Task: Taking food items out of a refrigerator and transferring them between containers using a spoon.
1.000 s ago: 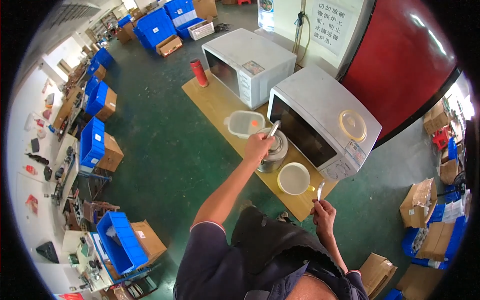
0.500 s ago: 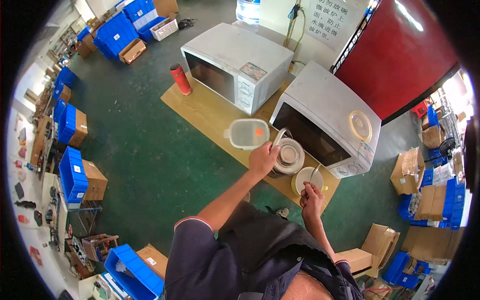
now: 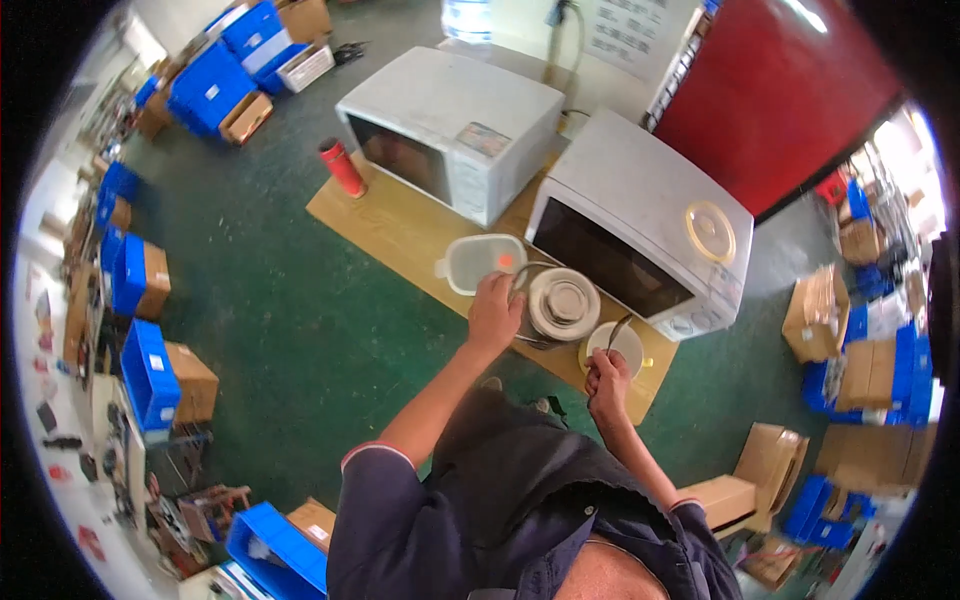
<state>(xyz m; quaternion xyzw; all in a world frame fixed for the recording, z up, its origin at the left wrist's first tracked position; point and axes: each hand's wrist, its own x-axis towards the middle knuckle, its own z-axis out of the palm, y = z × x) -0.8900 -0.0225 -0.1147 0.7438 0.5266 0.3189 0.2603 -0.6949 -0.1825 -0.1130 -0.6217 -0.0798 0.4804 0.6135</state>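
Observation:
A round steel food pot (image 3: 566,303) with a stepped lid and a wire handle stands on the tabletop before the right microwave. My left hand (image 3: 495,312) is at the left side of this pot, its fingers curled at the handle; blur hides the exact grip. My right hand (image 3: 607,382) pinches a spoon (image 3: 619,330), which dips into a cream bowl (image 3: 628,347) with a yellow handle. What the bowl holds cannot be made out. Close beyond my left fingers lies a translucent lidded food box (image 3: 475,264) with an orange patch on top.
Two white microwaves (image 3: 450,110) (image 3: 640,210) stand along the back of the brown tabletop (image 3: 400,235). A round cream lid (image 3: 710,232) lies on the right one. A red flask (image 3: 342,168) stands at the far left corner. Blue bins (image 3: 212,90) and cartons surround the green floor.
My left hand has shifted from the pot's lid edge toward the left, out along the handle. The spoon remains in my right hand over the bowl. The whole view has shifted slightly.

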